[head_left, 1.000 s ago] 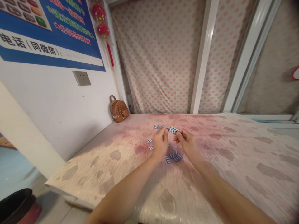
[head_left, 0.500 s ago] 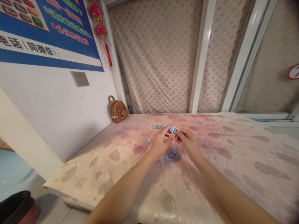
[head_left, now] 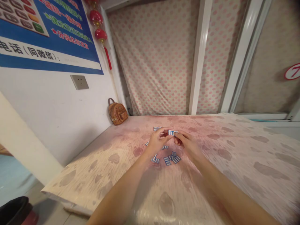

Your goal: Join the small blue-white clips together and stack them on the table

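Note:
Just above the table, a small flat piece with blue and white stripes (head_left: 171,132) is between my two hands. My right hand (head_left: 188,143) pinches its right end between thumb and fingers. At its left end, my left hand (head_left: 157,139) is curled, with thumb and fingertips closed on the edge. Below my hands lies an overlapping cluster of similar striped pieces (head_left: 174,157). Another striped group (head_left: 155,159) is left of that cluster. More pieces (head_left: 157,128) show beyond my left hand, which partly covers others.
The table (head_left: 112,184) has a patterned cover. A small brown backpack (head_left: 118,113) stands at its far left corner against the wall. A curtained window (head_left: 159,62) is behind. A dark bin (head_left: 17,211) sits on the floor at left.
My left fingers have moved from spread beside the striped piece to closed on its left end. The held piece has tilted and sits slightly lower. More pieces show below my left hand.

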Demonstrator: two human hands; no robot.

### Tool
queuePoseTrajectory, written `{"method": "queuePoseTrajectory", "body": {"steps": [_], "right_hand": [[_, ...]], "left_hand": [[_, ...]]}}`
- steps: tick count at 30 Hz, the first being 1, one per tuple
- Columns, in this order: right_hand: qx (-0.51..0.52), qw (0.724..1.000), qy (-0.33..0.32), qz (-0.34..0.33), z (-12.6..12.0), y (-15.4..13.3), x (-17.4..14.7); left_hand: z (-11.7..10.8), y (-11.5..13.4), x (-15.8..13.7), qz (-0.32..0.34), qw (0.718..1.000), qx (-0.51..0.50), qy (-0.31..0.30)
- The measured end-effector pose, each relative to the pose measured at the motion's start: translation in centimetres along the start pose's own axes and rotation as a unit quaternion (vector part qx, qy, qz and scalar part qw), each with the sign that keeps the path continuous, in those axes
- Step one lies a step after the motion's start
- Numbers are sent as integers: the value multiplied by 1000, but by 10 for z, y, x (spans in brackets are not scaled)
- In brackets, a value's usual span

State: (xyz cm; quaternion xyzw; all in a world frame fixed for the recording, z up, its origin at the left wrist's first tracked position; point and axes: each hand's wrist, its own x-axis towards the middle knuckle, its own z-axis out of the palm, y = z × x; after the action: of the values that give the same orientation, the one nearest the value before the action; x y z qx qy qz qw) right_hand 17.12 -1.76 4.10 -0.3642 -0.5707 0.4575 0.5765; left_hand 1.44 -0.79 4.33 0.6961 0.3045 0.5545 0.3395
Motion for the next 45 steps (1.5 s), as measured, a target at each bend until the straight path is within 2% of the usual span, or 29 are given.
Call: {"method": "queuePoseTrajectory", "body": {"steps": [4, 9, 16, 20, 22, 24, 27, 29, 32, 40, 42, 45], "right_hand": [[-35, 999, 3, -40, -1, 2, 1], [-109, 990, 22, -87, -1, 6, 1], [-139, 986, 28, -93, 2, 6, -2], [-136, 987, 27, -83, 2, 6, -2], [-141, 986, 38, -84, -1, 8, -1], [-144, 985, 51, -85, -5, 11, 2], [-137, 985, 67, -81, -11, 16, 7], [-130, 986, 71, -79, -15, 19, 10], [-129, 986, 75, -75, -17, 21, 11], [-136, 985, 82, -70, -14, 16, 8], [-137, 984, 85, -70, -14, 16, 8], [-138, 984, 83, -71, -14, 18, 9]], "left_hand": [[0, 2, 0, -7, 1000, -10, 9], [1, 1, 1, -49, 998, -18, 47], [6, -8, -1, -68, 996, -12, 60], [-1, -10, 3, -79, 996, -10, 35], [-12, -15, 7, -82, 996, 18, 14], [-26, -25, 9, -92, 992, 89, 10], [-45, -44, 9, -151, 956, 250, 1], [-52, -56, 7, -186, 934, 304, -31], [-53, -66, 2, -220, 919, 316, -84], [-46, -69, 0, -241, 903, 328, -138], [-46, -71, 2, -233, 906, 328, -128], [-47, -70, 5, -218, 913, 338, -64]]}}
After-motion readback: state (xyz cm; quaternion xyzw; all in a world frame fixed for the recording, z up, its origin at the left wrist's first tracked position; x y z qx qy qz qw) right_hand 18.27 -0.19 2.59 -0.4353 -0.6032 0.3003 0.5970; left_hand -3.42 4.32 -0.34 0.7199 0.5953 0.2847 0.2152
